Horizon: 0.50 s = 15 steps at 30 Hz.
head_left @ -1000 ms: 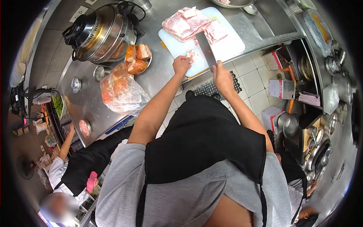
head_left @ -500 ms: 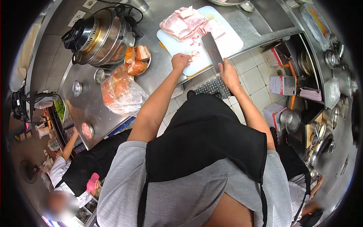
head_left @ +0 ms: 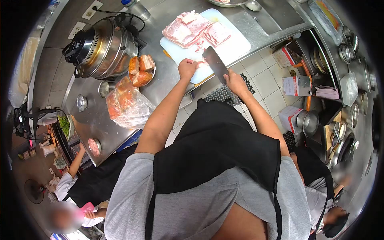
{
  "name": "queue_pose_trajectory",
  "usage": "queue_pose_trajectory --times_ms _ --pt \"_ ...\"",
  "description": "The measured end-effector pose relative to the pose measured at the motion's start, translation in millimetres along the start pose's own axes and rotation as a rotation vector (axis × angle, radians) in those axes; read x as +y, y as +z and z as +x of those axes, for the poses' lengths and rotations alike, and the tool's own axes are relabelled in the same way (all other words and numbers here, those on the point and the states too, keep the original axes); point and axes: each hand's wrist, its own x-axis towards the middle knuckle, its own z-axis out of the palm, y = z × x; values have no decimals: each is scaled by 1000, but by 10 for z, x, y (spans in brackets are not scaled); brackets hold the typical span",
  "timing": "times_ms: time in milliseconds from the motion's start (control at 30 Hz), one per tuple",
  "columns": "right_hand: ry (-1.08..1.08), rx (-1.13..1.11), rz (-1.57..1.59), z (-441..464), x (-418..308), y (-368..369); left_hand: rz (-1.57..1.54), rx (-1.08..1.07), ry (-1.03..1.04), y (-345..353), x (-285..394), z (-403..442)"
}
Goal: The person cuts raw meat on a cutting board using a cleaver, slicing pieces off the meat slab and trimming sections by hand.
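My right hand (head_left: 235,81) is wrapped round the handle of a cleaver (head_left: 215,63), its broad blade slanting over the near part of a white cutting board (head_left: 238,50). Close to the blade's left side, my left hand (head_left: 187,69) has its fingers pinched at small meat scraps (head_left: 201,64) on the board. Its fingertips seem to hold a scrap, though they partly hide it. Farther back on the board lie a large slab of raw pork (head_left: 182,31) and a smaller pork piece (head_left: 217,33).
Left of the board stand a bowl of browned meat chunks (head_left: 142,66), a plastic-wrapped bundle (head_left: 127,104) and a glass-bowled cooker (head_left: 106,48). A metal pan (head_left: 228,3) sits behind. Co-workers are at both sides, one with a pink object (head_left: 87,209).
The cleaver has come nearer to me and slightly left, closer to the left hand and the scraps. The smaller pork piece shows more fully. The left co-worker's pink object has shifted.
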Motion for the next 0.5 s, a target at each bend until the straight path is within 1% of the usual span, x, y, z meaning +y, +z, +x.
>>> queue_pose_trajectory --times_ms 100,200,233,267,300,333,367,400,433,467,500 --pt "2 -1 -8 -11 -26 -67 229 183 341 1 329 -260" --pt "-22 -41 21 -65 -164 -34 331 0 636 54 334 -256" --pt "-20 -38 21 -65 -175 -67 324 31 766 135 212 -127" --pt "19 -100 29 -49 -209 -57 306 19 740 153 237 -129" --pt "-37 -75 14 -84 -262 -53 327 -17 751 210 181 -65" --pt "-15 -99 -11 -51 -291 5 336 -63 740 214 259 -126" --pt "58 -60 32 -59 -392 21 320 -73 820 219 277 -135" --pt "55 -70 51 9 -410 49 294 -108 857 192 276 -122" --pt "6 -37 49 86 -376 146 350 -126 843 161 310 -142" --pt "33 -61 64 158 -397 142 378 -163 912 105 374 -185" --pt "-20 -30 80 213 -350 195 354 -170 970 108 349 -141"
